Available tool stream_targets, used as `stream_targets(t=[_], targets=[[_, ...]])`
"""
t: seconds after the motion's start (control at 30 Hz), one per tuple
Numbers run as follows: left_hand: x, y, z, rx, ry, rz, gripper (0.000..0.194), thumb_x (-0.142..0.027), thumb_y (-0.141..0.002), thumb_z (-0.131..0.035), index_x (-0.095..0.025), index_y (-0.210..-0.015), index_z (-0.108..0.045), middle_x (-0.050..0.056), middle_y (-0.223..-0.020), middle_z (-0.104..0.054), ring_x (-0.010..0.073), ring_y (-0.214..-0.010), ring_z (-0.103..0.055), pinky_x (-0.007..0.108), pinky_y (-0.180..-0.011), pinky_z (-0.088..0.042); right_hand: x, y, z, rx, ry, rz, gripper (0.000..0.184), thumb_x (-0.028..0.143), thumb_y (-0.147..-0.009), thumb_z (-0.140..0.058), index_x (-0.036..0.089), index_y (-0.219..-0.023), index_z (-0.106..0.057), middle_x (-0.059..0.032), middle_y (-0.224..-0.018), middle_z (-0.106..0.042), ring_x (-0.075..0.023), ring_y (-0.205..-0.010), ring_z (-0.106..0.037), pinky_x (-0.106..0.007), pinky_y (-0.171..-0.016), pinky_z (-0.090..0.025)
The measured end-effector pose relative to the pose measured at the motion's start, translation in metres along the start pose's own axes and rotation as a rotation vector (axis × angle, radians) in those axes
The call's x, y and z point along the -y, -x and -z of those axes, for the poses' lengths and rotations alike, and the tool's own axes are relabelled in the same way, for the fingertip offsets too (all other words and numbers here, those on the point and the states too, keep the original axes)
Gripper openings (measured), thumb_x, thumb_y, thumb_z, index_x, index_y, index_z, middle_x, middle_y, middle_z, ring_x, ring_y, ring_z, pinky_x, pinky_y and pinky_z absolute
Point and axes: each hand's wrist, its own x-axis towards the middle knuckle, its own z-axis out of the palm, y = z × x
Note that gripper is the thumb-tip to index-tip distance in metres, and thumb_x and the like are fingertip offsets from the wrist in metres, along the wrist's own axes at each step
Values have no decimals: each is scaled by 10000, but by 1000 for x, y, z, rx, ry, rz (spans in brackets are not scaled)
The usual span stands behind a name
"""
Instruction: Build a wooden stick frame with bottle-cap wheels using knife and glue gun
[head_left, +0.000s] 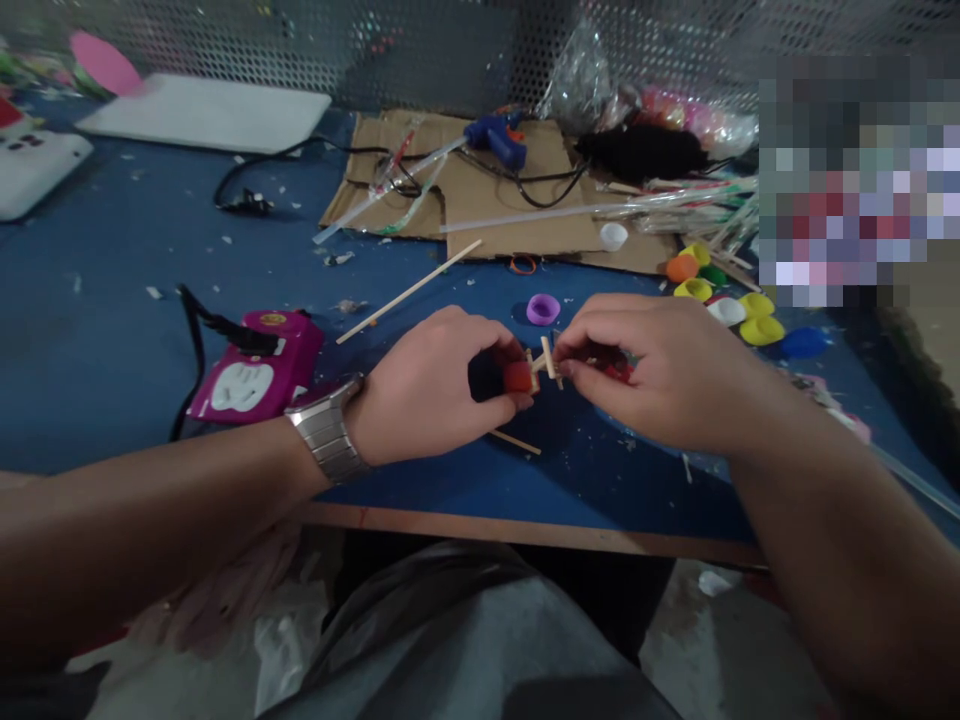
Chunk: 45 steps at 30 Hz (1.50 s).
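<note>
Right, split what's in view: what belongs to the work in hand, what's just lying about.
Work in hand:
- red piece, in the left hand
- small wooden piece, in the right hand
- probably the long wooden stick, purple cap and blue glue gun

Seemingly just lying about:
- white board
- black bundle
- pink disc

Workshop or craft room, by look of it. Blue desk (pixel 180 250) strewn with scraps; glue gun (pixel 499 140) on cut cardboard (pixel 510 225) toward far edge; magenta power strip (pixel 259 370) near left corner; perforated metal panel (pixel 442 60) behind far edge.
</note>
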Motion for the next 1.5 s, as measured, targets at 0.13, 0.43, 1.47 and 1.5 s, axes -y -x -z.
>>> stream_targets(t=[0.13,0.43,1.47,1.5], targets=[[0,0,-1,-23,-49,-45,120,-248,-845,-822,-209,-955,-795,49,-980,-833,271,-949,-728,408,-900,-560,0,0,0,0,-4,2,134,177,-939,-651,246,-935,-766,-45,-898,-756,-238,-783,-703,-370,-713,-476],[1,3,1,-12,-41,-52,193,-272,-890,-862,-209,-1068,-825,52,-1014,-852,278,-977,-752,402,-908,-573,0,-1,1,4,-18,-3,127,174,-946,-658,246,-941,-763,-54,-958,-781,-249,-834,-737,-382,-743,-506],[1,1,-2,59,-94,-46,377,-356,-850,-893,-160,-1158,-797,116,-1125,-803,332,-1067,-716,494,-1024,-543,-3,1,-2,-15,61,27,120,213,-944,-641,245,-955,-756,-66,-985,-782,-261,-840,-744,-384,-729,-509],[1,1,-2,58,-93,-47,373,-360,-854,-891,-162,-1155,-797,115,-1127,-802,333,-1068,-714,495,-1023,-542,-3,1,-2,-14,62,29,119,215,-945,-640,245,-953,-754,-65,-982,-782,-259,-838,-743,-382,-725,-507]])
